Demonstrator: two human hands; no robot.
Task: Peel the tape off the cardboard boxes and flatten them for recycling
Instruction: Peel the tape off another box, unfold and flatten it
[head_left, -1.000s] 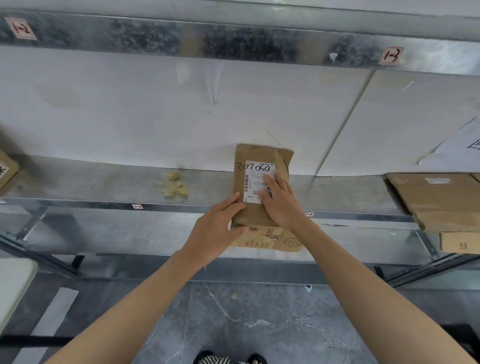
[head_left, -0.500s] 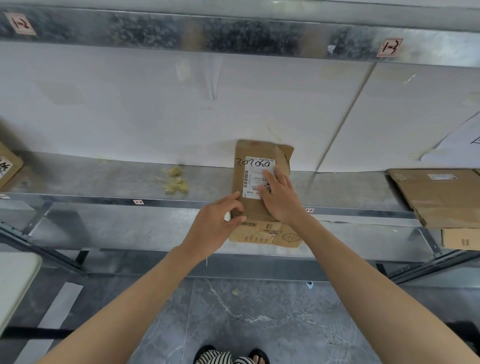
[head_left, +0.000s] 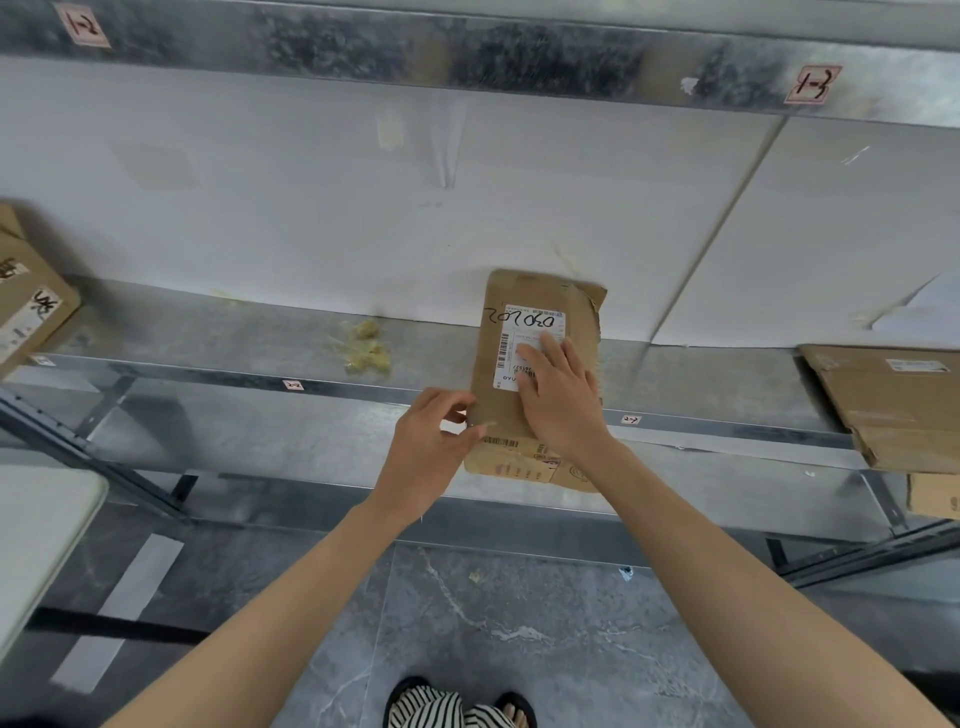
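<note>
Shelf (head_left: 208, 332): metal rack level at chest height; carries the work piece, with a white backing panel behind it.
Flattened cardboard (head_left: 893, 400): lies on the shelf at far right, well apart from the work piece.
Second box (head_left: 26, 301): stands at the far left edge of the shelf, untouched.
Cardboard box (head_left: 535, 291): small and brown, already pressed fairly flat; lies on the shelf with its near end overhanging the front rail and its far end against the panel.
Right hand (head_left: 563, 402): spread flat, palm down on the box top, fingers covering part of the label; serves as the hold-down.
Left hand (head_left: 431, 441): thumb and fingers drawn together at the near left edge of the box; appears to pinch a tape end, though the tape itself is too faint to confirm.
Shipping label (head_left: 527, 332): white, on the box top, with handwritten digits.
Step in hand: tape removal, judged to be at the start of the strip.
Next move: requires steady downward pressure from the right hand while the left draws the strip away along the edge.
</note>
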